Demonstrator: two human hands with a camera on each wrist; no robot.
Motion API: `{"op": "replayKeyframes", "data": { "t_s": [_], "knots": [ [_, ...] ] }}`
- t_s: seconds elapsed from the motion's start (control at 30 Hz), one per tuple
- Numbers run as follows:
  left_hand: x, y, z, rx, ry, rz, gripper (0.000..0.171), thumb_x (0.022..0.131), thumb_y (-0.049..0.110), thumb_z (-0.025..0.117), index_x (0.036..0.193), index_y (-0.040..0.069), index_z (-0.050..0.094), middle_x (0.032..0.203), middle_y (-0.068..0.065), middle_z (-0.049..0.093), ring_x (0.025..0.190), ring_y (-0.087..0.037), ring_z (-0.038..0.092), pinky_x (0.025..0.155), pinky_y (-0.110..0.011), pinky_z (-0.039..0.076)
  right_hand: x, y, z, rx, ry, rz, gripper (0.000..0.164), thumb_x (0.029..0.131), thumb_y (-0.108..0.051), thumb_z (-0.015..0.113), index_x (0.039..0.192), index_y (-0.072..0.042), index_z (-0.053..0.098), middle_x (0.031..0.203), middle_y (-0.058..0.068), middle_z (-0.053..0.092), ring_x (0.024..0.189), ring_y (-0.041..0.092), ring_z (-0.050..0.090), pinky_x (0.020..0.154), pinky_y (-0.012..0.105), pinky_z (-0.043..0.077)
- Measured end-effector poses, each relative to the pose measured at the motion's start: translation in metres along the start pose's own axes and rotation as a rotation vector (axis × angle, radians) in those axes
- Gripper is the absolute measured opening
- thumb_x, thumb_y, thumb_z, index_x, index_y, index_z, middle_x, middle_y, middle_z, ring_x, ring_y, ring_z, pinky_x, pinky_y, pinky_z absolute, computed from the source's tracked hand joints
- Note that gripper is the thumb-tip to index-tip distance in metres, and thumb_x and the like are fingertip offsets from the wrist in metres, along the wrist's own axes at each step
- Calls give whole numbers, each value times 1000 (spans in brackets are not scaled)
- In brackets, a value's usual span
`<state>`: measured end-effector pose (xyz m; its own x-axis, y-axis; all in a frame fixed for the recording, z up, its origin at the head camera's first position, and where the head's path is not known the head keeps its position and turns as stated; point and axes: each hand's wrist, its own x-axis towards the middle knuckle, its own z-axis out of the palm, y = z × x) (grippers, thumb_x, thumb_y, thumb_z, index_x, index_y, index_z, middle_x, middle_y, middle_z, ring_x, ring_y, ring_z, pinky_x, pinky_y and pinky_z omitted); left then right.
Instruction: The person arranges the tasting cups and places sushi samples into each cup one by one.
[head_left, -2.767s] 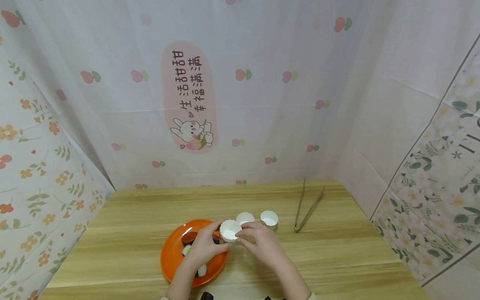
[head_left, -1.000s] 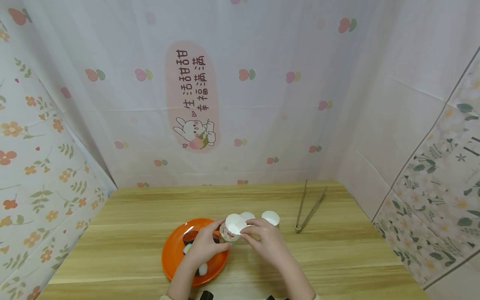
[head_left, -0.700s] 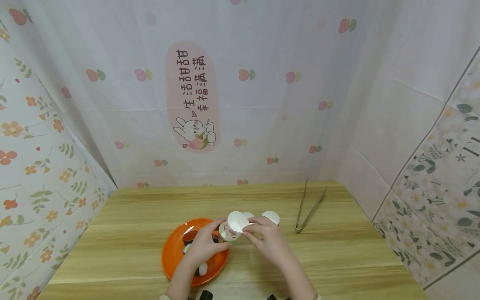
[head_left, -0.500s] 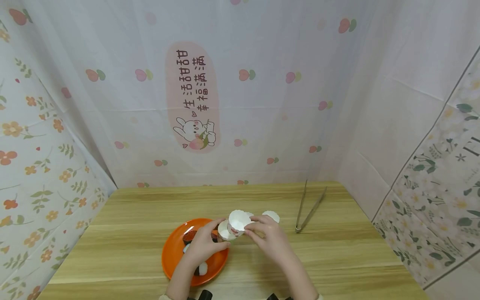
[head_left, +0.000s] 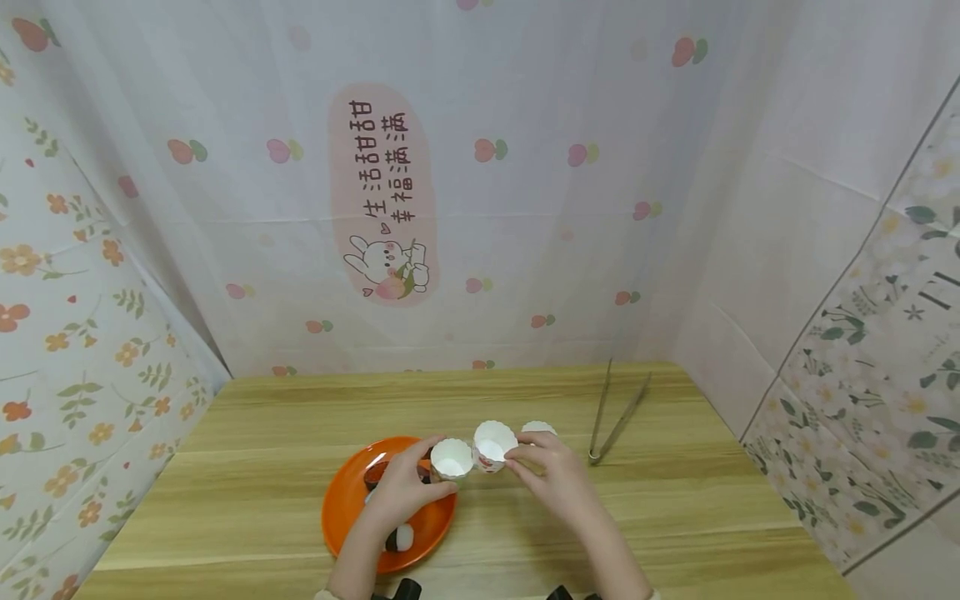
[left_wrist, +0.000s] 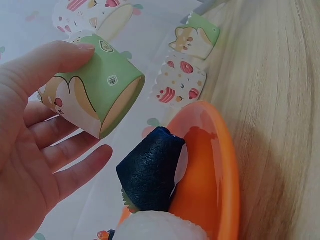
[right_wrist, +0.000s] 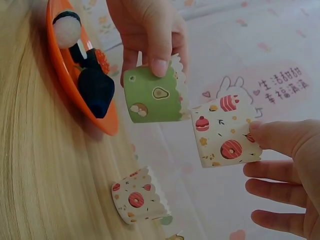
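In the head view my left hand (head_left: 401,493) grips a green paper baking cup (head_left: 452,460) above the right rim of an orange plate (head_left: 335,542). My right hand (head_left: 557,479) pinches a white paper baking cup (head_left: 494,447) by its rim. Donut and cake prints cover the white cup (right_wrist: 227,132) in the right wrist view, while the green one (left_wrist: 97,92) bears a dog face. The two cups are side by side, off the table, mouths facing the head camera. Sushi-like pieces (left_wrist: 152,170) lie on the plate, partly hidden by my left hand.
A second donut-print cup (right_wrist: 140,197) stands on the wooden table (head_left: 300,400), hidden behind the held cups in the head view. Another green dog-print cup (left_wrist: 195,39) stands beyond it. Open metal tongs (head_left: 618,421) lie at the back right.
The white cup, earlier inside the green one, has been drawn out to the right by my right hand. My left hand has shifted slightly left with the green cup.
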<state>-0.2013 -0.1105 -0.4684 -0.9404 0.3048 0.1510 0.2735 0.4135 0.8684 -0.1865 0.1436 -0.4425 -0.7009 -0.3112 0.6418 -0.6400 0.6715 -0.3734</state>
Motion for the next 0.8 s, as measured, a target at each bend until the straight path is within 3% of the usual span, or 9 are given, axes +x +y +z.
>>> {"op": "replayKeyframes", "data": {
  "t_s": [0.3,0.53,0.8],
  "knots": [
    [0,-1,-3,-40,5,19,70,76,24,82,136,11,51,104,-2,60,72,-21,56,59,-28,50,-2,0,-1,-9,-26,36,11,75,-15,82,84,-17,76,106,8,68,99,26,64,74,39,56],
    [-2,0,-7,-51,35,7,68,75,26,83,135,12,53,112,-3,60,83,-22,59,68,-30,53,-7,4,4,-46,-64,-21,12,74,-14,83,83,-16,76,105,9,69,98,24,64,78,41,55],
    [-2,2,-10,-30,49,3,72,75,24,83,136,6,51,112,-7,59,86,-20,58,69,-28,53,-17,12,10,-99,-113,-49,9,75,-18,81,82,-16,76,104,7,69,96,22,64,79,40,54]
  ]
}}
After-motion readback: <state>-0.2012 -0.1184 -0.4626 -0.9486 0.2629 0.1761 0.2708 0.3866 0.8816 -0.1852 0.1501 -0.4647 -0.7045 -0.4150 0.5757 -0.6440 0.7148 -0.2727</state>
